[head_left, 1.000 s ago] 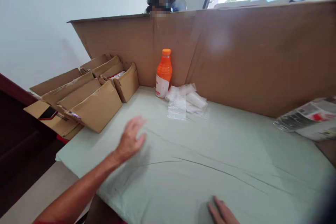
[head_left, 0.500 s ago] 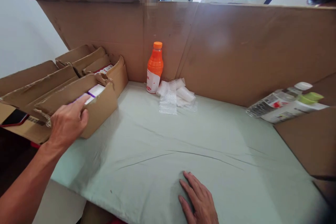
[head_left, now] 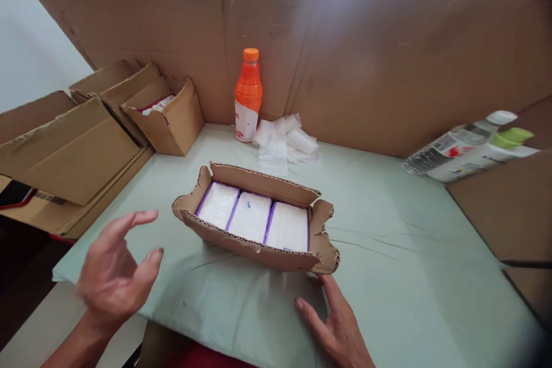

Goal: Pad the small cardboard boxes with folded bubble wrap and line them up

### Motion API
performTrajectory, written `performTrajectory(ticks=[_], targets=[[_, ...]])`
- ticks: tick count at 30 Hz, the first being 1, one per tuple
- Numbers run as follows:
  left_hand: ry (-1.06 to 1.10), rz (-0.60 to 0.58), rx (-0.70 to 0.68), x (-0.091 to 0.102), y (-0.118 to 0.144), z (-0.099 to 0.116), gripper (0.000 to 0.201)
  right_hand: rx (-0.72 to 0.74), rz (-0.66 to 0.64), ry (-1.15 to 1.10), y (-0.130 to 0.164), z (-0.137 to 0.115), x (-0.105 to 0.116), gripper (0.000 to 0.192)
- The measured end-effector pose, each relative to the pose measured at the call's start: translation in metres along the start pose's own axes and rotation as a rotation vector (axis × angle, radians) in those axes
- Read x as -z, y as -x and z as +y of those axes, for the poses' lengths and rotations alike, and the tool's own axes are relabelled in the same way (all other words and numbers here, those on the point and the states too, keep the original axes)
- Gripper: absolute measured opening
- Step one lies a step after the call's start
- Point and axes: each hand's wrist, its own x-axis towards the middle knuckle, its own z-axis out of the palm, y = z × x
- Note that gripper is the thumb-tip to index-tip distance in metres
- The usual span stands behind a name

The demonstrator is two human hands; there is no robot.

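Head view: cardboard tray [head_left: 259,253] mid-cloth, holding three white packets [head_left: 251,217].
Left hand [head_left: 114,273]: spread, empty, left of tray, apart.
Right hand [head_left: 336,325]: flat, fingers spread, forefinger at tray's near right corner.
Orange bottle [head_left: 247,95]: upright, behind tray.

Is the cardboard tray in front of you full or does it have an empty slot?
Full. The cardboard tray holds three white packs side by side, filling it wall to wall with no gap showing.

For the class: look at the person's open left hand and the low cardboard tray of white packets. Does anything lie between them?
Nothing visible does. The left hand hangs open, left of the cardboard tray, with only bare green cloth between them. The right hand rests on the cloth by the tray's near right corner.
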Motion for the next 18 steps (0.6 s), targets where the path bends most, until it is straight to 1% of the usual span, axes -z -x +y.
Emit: performTrajectory(ticks=[1,2,4,5,7,9,11,13,16,18], targets=[[0.029,-0.027,0.127,-0.005,0.006,-0.014,0.073,-0.021,-0.029,-0.029,-0.002,-0.003,0.0,0.061],[0.057,-0.091,0.258,-0.012,0.012,-0.027,0.074,-0.029,-0.052,-0.058,-0.005,-0.006,0.0,0.062],[0.109,-0.278,0.501,-0.029,0.025,-0.051,0.076,-0.021,-0.092,-0.108,-0.013,-0.014,0.001,0.064],[0.145,-0.345,0.59,-0.037,0.032,-0.06,0.075,-0.019,-0.109,-0.127,-0.018,-0.019,0.001,0.066],[0.22,-0.444,0.703,-0.056,0.043,-0.071,0.065,-0.028,-0.135,-0.154,-0.028,-0.027,0.002,0.067],[0.256,-0.485,0.757,-0.074,0.047,-0.073,0.057,-0.041,-0.135,-0.175,-0.042,-0.032,0.004,0.067],[0.246,-0.45,0.766,-0.092,0.04,-0.07,0.058,-0.044,-0.124,-0.198,-0.058,-0.033,0.006,0.063],[0.211,-0.388,0.746,-0.108,0.025,-0.067,0.061,-0.039,-0.121,-0.218,-0.077,-0.029,0.01,0.059],[0.206,-0.324,0.679,-0.127,0.007,-0.069,0.059,-0.005,-0.152,-0.218,-0.111,-0.013,0.021,0.053],[0.218,-0.298,0.647,-0.133,0.007,-0.076,0.058,0.02,-0.156,-0.19,-0.139,0.003,0.031,0.043]])
